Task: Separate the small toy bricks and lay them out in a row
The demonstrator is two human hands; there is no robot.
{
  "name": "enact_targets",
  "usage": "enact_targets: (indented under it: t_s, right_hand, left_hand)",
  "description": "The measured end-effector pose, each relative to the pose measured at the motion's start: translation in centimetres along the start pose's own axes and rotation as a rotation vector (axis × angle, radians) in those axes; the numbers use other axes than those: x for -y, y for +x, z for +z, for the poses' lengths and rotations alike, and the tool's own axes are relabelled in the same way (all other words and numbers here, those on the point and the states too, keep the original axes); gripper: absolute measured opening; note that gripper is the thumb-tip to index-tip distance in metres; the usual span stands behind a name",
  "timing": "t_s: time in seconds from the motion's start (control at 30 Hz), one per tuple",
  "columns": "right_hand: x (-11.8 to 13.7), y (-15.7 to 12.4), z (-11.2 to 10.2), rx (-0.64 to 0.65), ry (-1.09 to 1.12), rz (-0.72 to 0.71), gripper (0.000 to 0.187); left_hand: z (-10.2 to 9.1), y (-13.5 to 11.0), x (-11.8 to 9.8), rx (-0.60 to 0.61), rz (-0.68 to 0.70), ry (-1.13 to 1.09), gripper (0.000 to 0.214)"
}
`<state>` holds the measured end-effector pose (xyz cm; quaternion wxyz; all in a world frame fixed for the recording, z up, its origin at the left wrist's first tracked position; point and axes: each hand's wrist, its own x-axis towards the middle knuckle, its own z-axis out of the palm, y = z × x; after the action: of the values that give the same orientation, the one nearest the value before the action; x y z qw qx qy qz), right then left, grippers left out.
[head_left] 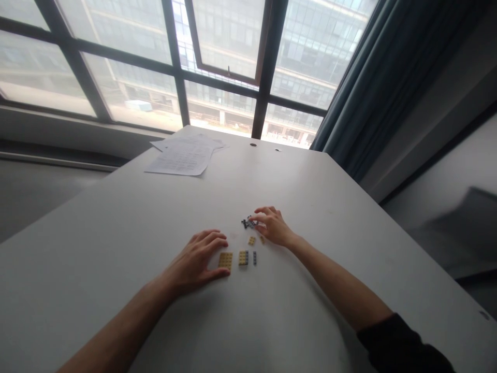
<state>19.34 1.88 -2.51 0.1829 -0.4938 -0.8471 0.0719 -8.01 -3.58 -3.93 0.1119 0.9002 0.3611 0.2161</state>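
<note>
My left hand [201, 259] rests on the table with its fingers apart, around a square tan building-brick plate [225, 260]. Its thumb lies at the plate's near edge, and I cannot tell whether it presses on it. My right hand [272, 224] reaches over a small pile of grey and dark bricks [246, 223], fingers spread and partly hiding the pile. Between the hands sits a tan block with a blue-grey side [243, 258]. Right of that block is a narrow blue-grey brick [254, 258]. Below the pile lie a small tan brick [251, 241] and a smaller tan piece [262, 240].
The white table [303, 181] stretches toward a large window. Printed paper sheets [180, 158] lie at its far left. Near the far edge is a round hole [253, 145]. A dark blue curtain [373, 88] hangs at the right.
</note>
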Motion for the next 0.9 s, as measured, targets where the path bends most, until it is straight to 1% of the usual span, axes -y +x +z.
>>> enact_targets:
  t_s: [0.13, 0.23, 0.43, 0.57, 0.63, 0.67, 0.73, 0.83, 0.9]
  right_hand:
    - [0.3, 0.9, 0.0, 0.09, -0.032, -0.019, 0.031]
    - [0.3, 1.3, 0.1, 0.12, -0.039, -0.024, 0.03]
    - [0.4, 1.2, 0.1, 0.125, -0.035, -0.048, 0.026]
    - [0.8, 0.5, -0.3, 0.083, 0.088, -0.021, 0.025]
    - [1.1, -0.2, -0.6, 0.035, 0.237, -0.012, 0.024]
    - [1.3, -0.6, -0.7, 0.023, 0.355, -0.002, 0.023]
    - [1.8, -1.4, -1.0, 0.023, 0.675, 0.054, 0.023]
    - [2.6, -2.8, -1.5, 0.047, 1.159, 0.192, 0.034]
    - [3.1, -3.6, -1.8, 0.05, 1.329, 0.237, 0.039]
  left_hand:
    - [0.0, 0.0, 0.0, -0.003, 0.006, -0.006, 0.048]
    - [-0.1, 0.0, 0.0, -0.001, 0.004, -0.004, 0.048]
    - [-0.2, 0.1, -0.3, 0.006, -0.004, -0.003, 0.048]
    - [-0.2, 0.1, -0.2, 0.008, 0.003, -0.012, 0.048]
    - [-0.2, 0.1, -0.2, 0.004, 0.002, -0.008, 0.049]
    - [-0.1, 0.0, -0.1, 0.002, 0.0, -0.004, 0.049]
    - [-0.1, 0.1, -0.1, 0.005, -0.007, 0.002, 0.049]
    - [0.0, 0.1, -0.1, 0.021, -0.013, 0.012, 0.049]
    - [0.0, 0.1, -0.1, 0.032, -0.013, 0.02, 0.049]
